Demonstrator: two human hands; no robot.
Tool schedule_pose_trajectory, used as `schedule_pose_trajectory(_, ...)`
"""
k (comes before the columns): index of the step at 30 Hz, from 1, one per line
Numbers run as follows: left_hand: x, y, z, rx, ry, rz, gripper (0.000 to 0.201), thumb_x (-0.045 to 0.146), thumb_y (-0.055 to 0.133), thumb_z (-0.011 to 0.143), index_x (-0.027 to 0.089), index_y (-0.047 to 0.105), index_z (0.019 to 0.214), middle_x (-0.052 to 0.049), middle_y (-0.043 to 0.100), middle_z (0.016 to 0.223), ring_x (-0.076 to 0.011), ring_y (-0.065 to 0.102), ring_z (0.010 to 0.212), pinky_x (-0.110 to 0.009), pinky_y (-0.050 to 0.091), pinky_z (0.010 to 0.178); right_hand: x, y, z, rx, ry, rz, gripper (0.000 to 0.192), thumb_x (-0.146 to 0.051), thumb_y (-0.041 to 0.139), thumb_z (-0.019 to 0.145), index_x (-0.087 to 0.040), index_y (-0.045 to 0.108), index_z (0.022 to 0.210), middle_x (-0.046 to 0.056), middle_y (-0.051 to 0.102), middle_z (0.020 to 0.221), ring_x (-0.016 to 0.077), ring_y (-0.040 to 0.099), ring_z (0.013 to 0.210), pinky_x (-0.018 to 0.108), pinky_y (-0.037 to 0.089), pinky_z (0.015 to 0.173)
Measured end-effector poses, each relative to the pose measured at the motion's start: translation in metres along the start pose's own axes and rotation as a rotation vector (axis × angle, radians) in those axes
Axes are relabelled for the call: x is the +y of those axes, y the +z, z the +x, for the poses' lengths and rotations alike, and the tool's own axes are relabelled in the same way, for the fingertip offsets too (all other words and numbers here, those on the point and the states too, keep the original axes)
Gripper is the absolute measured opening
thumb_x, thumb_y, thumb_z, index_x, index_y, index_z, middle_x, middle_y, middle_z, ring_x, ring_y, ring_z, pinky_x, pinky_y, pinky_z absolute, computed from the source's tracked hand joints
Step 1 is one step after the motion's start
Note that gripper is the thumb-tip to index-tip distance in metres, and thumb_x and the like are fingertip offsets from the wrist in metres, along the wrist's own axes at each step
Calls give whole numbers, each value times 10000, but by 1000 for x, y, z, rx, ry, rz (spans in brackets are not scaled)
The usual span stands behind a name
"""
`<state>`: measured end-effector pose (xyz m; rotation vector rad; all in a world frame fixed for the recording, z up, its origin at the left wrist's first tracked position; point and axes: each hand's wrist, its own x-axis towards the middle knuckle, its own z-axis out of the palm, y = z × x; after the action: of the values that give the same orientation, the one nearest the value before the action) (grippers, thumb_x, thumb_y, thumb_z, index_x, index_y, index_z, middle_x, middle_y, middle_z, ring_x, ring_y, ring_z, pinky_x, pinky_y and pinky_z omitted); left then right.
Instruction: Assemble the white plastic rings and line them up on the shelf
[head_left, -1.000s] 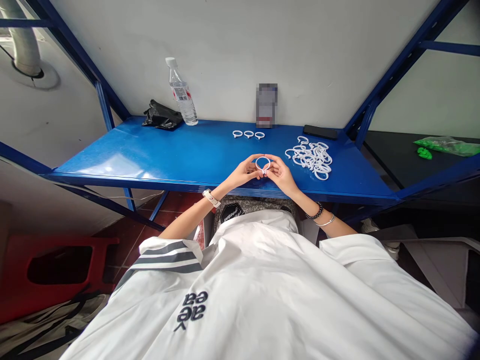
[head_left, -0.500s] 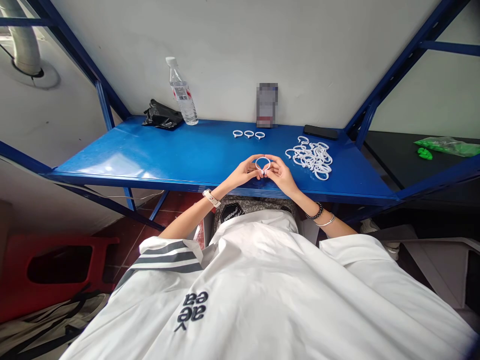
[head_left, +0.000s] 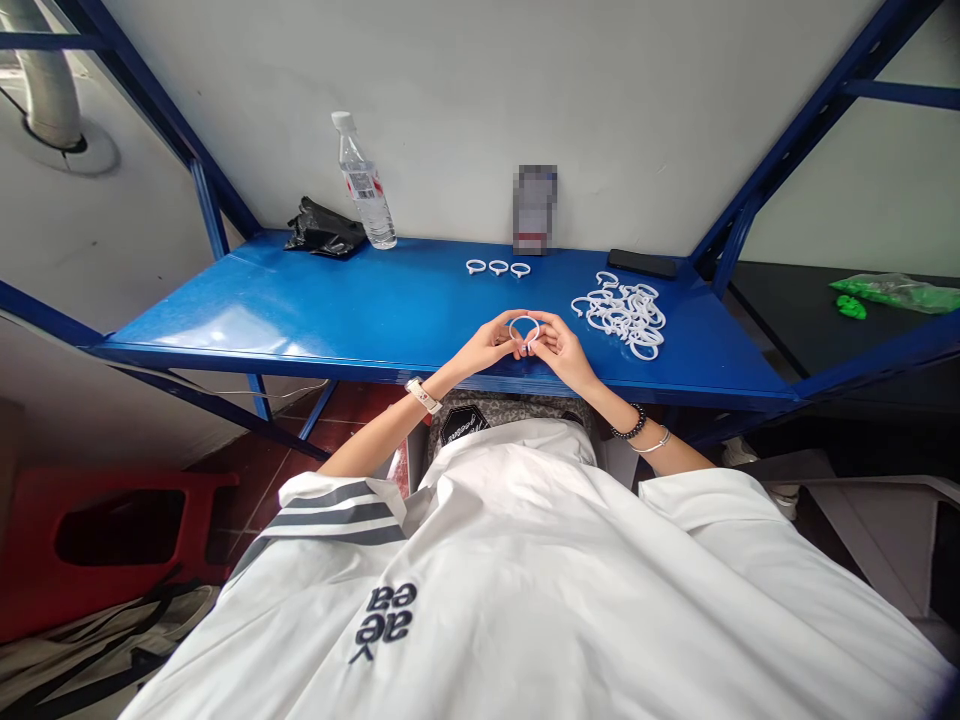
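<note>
Step in hand: I judge I am pressing the open ends of one white ring together, held up just above the near edge of the blue tabletop.
Left hand: fingers clamped on the ring's left side, wrist resting low, palm turned inward.
Right hand: fingers clamped on the ring's right side, mirroring the left.
Next move: probably needs a firm, even squeeze until the ends catch.
Nearby: three rings in a row beyond my hands; a loose pile of rings to the right.
</note>
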<state>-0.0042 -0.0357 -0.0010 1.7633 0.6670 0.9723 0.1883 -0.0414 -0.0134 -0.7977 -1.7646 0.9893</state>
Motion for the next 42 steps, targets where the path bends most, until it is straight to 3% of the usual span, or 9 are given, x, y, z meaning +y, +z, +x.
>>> schedule_pose_trajectory(25,1,0,0,-25,25,119,492,441,590,923,125,499,1289,-20,664,767,-160,646,733,-305,519,760,-14,4,-3,-27,-6,-55,375,-378,633,871,-278,549,1222,11,650,875,179,668,765,355,582,772)
schedule_pose_trajectory(35,-5,-1,3,68,-11,-57,593,522,700,843,123,552,1255,-42,689,776,-167,670,687,-304,546,704,6,-3,4,21,56,43,395,-465,678,832,-258,576,1152,32,683,927,195,672,833,382,574,834)
schedule_pose_trajectory(42,-7,0,3,65,12,-48,594,570,641,874,125,546,1256,-63,718,810,-158,675,678,-281,547,670,1,-3,6,15,129,147,393,-540,706,801,-231,633,1033,20,680,862,164,633,746,343,559,771)
